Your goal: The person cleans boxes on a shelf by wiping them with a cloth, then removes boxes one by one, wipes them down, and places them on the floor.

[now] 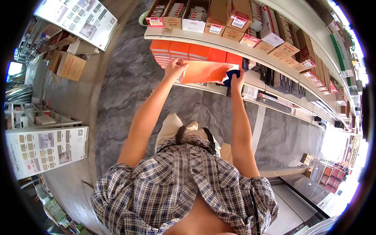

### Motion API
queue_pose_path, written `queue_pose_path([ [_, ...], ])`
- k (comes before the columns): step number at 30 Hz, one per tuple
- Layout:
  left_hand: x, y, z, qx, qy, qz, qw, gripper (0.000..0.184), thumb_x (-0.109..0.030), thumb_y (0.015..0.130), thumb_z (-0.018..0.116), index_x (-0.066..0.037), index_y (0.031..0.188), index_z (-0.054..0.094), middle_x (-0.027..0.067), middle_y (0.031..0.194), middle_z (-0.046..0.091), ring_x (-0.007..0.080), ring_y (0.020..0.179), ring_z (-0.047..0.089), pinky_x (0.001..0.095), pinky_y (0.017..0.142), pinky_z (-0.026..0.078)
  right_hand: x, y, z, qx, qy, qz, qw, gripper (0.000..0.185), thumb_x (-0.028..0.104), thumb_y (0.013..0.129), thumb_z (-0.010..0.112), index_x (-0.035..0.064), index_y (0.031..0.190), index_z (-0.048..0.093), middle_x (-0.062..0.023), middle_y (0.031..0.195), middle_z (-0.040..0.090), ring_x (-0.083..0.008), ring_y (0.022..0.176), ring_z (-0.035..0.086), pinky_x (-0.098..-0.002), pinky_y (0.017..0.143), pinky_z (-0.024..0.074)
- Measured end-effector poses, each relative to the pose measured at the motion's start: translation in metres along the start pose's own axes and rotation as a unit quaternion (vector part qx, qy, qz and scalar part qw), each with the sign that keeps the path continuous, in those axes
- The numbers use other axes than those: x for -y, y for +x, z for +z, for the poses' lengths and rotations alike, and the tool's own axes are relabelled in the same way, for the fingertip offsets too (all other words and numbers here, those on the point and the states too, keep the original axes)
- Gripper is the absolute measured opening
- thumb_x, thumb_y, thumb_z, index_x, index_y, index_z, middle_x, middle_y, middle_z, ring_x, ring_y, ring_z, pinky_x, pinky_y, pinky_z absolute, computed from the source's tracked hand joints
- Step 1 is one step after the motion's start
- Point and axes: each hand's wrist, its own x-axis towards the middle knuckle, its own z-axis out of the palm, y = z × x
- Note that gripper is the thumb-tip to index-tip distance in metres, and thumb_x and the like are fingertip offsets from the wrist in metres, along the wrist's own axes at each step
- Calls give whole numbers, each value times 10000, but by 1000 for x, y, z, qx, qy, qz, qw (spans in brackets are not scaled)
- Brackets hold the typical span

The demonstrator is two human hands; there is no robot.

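Between my two hands, in front of the lower shelf, is a flat orange box [203, 72] with a shiny face. My left hand [176, 69] grips its left end, fingers closed on the edge. At the other end my right hand [236, 77] is closed on a dark blue cloth [231, 77], which lies against the box's right end. Just behind the box, stacked orange boxes [179, 47] stand on the shelf.
An upper shelf [188, 36] holds open cartons [196, 19] of small packs. Dark packaged goods [286, 83] line the lower shelf to the right. Display boards [47, 149] stand at the left, near a cardboard box [71, 66]. Grey marbled floor [129, 78] lies below.
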Motion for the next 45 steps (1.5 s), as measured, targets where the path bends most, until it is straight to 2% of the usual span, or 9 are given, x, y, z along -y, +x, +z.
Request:
queue_pose_path([
  [16, 20, 63, 13, -27, -23, -38, 999, 414, -317, 728, 739, -38, 1019, 647, 129, 910, 689, 262, 864, 665, 343, 738, 506, 138, -73, 103, 200, -27, -168, 965, 446, 28, 699, 648, 81, 1131, 551, -140, 1264, 460, -344, 1192, 440, -446, 1017, 343],
  [21, -2, 49, 8, 3, 6, 31, 999, 287, -139, 788, 704, -1, 1027, 628, 76, 847, 656, 110, 695, 616, 217, 588, 477, 154, -74, 63, 293, -172, -223, 914, 766, 116, 671, 693, 184, 1365, 376, -80, 1395, 369, -311, 1326, 296, -452, 1088, 250],
  [24, 3, 38, 12, 16, -129, -30, 991, 307, -252, 755, 720, -38, 969, 664, 75, 819, 677, 164, 724, 635, 274, 643, 477, 143, -62, 46, 261, -326, -259, 871, 771, 86, 684, 659, 208, 1382, 354, -61, 1410, 350, -315, 1329, 294, -454, 1088, 250],
  [29, -4, 30, 17, -10, -77, 76, 994, 236, -147, 808, 689, -12, 988, 616, 40, 812, 640, 110, 726, 592, 233, 651, 467, 134, -51, 42, 264, -208, -231, 913, 738, -67, 664, 573, 184, 1343, 431, -89, 1368, 427, -319, 1286, 367, -422, 1065, 309],
  [32, -20, 29, 8, 38, -2, 26, 999, 369, -200, 728, 728, -21, 1023, 599, 140, 904, 646, 281, 850, 619, 364, 752, 486, 129, -48, 39, 299, -205, -231, 903, 744, -79, 636, 583, 158, 1328, 446, -113, 1348, 445, -313, 1267, 393, -407, 1042, 356],
  [34, -9, 31, 9, 41, 75, 223, 971, 506, -210, 706, 744, -19, 1121, 527, 185, 1180, 542, 330, 1083, 520, 401, 864, 442, 123, -47, 41, 290, -195, -223, 910, 752, -91, 623, 586, 149, 1323, 451, -125, 1342, 449, -320, 1264, 395, -408, 1038, 363],
  [35, -4, 28, 7, 110, 32, 200, 973, 784, -179, 669, 766, -32, 1315, 347, 250, 1374, 316, 404, 1284, 300, 446, 985, 363, 119, -47, 43, 283, -185, -216, 916, 761, -102, 609, 589, 140, 1318, 455, -137, 1335, 453, -327, 1261, 397, -409, 1034, 370],
  [39, -2, 9, 3, 137, 112, 304, 936, 1175, -124, 633, 810, -67, 1445, -37, 258, 1455, 54, 415, 1369, 116, 459, 1066, 302, 111, -43, 46, 289, -131, -174, 932, 805, -151, 565, 589, 122, 1312, 459, -162, 1342, 442, -337, 1272, 384, -407, 1039, 364],
  [45, -11, -2, 3, 133, 153, 342, 918, 1117, -69, 599, 787, 31, 1415, 30, 329, 1406, 173, 477, 1326, 189, 505, 1062, 282, 113, -50, 48, 279, -107, -153, 942, 724, -167, 613, 516, 65, 1295, 457, -184, 1350, 421, -349, 1267, 385, -404, 1039, 358],
])
